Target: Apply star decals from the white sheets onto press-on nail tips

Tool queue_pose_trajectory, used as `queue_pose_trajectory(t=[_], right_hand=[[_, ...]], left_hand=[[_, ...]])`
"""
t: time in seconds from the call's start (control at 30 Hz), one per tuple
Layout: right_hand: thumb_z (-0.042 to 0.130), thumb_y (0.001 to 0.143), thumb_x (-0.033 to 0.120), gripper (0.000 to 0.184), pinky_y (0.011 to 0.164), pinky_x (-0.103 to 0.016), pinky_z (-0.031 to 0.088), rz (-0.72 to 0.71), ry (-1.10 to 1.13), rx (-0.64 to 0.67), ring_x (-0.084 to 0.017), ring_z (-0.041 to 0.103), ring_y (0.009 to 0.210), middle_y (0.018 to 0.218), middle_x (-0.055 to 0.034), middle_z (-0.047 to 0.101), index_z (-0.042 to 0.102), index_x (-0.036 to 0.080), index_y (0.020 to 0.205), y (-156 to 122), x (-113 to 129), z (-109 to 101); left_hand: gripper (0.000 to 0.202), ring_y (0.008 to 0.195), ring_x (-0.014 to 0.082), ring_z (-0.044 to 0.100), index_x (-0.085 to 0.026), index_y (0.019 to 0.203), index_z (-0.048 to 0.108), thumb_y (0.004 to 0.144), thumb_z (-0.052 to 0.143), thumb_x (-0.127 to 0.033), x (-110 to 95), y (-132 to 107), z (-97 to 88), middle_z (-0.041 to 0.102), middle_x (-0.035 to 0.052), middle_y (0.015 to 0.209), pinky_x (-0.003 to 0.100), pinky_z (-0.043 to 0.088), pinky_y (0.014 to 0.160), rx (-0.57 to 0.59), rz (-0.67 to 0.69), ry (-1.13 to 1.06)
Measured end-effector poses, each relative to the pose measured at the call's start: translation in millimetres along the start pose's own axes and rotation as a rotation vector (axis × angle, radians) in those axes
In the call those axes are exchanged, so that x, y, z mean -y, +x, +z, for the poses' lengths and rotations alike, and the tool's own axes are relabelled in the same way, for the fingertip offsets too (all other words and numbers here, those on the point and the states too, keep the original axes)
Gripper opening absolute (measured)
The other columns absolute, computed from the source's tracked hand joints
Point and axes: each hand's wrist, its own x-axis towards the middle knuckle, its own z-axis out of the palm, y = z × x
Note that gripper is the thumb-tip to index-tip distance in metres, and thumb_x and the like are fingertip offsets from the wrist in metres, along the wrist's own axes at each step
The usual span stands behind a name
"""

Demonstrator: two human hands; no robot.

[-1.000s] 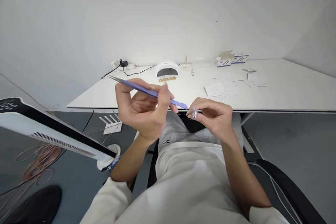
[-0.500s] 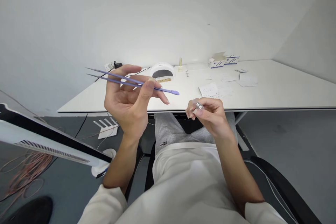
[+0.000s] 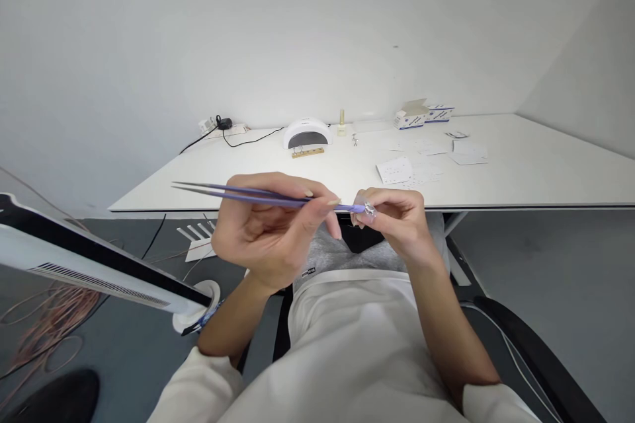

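My left hand (image 3: pixel 278 228) pinches a pair of purple tweezers (image 3: pixel 268 199) between thumb and fingers. Their two thin grey points stick out to the left, while the joined, flattened end points right. That flat end meets a small clear piece with shiny silver parts (image 3: pixel 368 209), which looks like a decorated false nail. Closed around this piece, my right hand (image 3: pixel 399 218) grips it between thumb and fingers. Fingertips cover part of it, so its full shape is hidden. Both hands are above my lap, at the near edge of the white table (image 3: pixel 238 178).
On the table are a white nail lamp (image 3: pixel 307 133), a wooden strip with small holders (image 3: pixel 308 153), a small bottle (image 3: pixel 341 124), white-and-blue boxes (image 3: pixel 411 116) and several papers (image 3: pixel 394 170). A white tower appliance (image 3: pixel 109 268) stands at left, near a router (image 3: pixel 199 249) and cables (image 3: pixel 64 317).
My left hand has moved right and down with the tweezers, bringing their flat end against the clear piece. My right hand has stayed nearly in place.
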Motion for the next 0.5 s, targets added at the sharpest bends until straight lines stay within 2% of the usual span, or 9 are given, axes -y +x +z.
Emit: queue_pose_trajectory(t=[0.03,0.17,0.2,0.37,0.5], right_hand=[[0.073,0.076,0.011,0.012,0.062,-0.032,0.046,-0.004,-0.003,-0.002,-0.015,0.061,0.066,0.068,-0.0009,0.069,0.076,0.022,0.077,0.0,0.1,0.1],[0.074,0.076,0.013,0.01,0.061,-0.032,0.047,0.005,-0.023,-0.014,-0.015,0.061,0.065,0.067,-0.0006,0.069,0.076,0.023,0.077,-0.1,0.8,0.8],[0.074,0.076,0.013,0.01,0.061,-0.032,0.047,0.004,-0.026,-0.016,-0.015,0.061,0.065,0.067,-0.0007,0.069,0.076,0.023,0.076,-0.2,1.1,1.1],[0.075,0.074,0.013,0.011,0.061,-0.032,0.047,-0.024,-0.057,-0.019,-0.015,0.06,0.065,0.068,-0.001,0.069,0.077,0.024,0.077,0.2,1.9,1.6],[0.075,0.075,0.013,0.012,0.061,-0.032,0.046,-0.053,-0.073,-0.032,-0.015,0.06,0.066,0.069,-0.0012,0.07,0.078,0.024,0.079,0.6,2.4,1.3]], left_hand=[[0.021,0.05,0.0159,0.067,-0.022,0.087,0.058,0.077,0.076,-0.015,0.0,-1.1,-1.7,0.066,-0.0023,0.066,0.027,0.053,0.037,0.013,-0.013,0.001],[0.024,0.047,0.0128,0.064,-0.02,0.084,0.055,0.079,0.076,-0.029,-3.1,-4.6,-8.3,0.067,-0.0012,0.068,0.027,0.054,0.041,0.077,-0.249,0.057],[0.024,0.046,0.0124,0.064,-0.019,0.083,0.055,0.079,0.076,-0.029,-3.9,-5.0,-8.8,0.067,-0.0009,0.068,0.026,0.054,0.041,0.084,-0.267,0.067],[0.024,0.052,0.0145,0.067,-0.023,0.087,0.057,0.076,0.077,-0.017,-2.2,-5.8,-4.3,0.067,-0.0031,0.07,0.027,0.054,0.039,0.015,-0.027,0.103],[0.023,0.052,0.0141,0.066,-0.023,0.088,0.059,0.076,0.077,-0.016,1.1,-6.9,-1.9,0.067,-0.0029,0.07,0.026,0.054,0.039,0.017,0.017,0.124]])
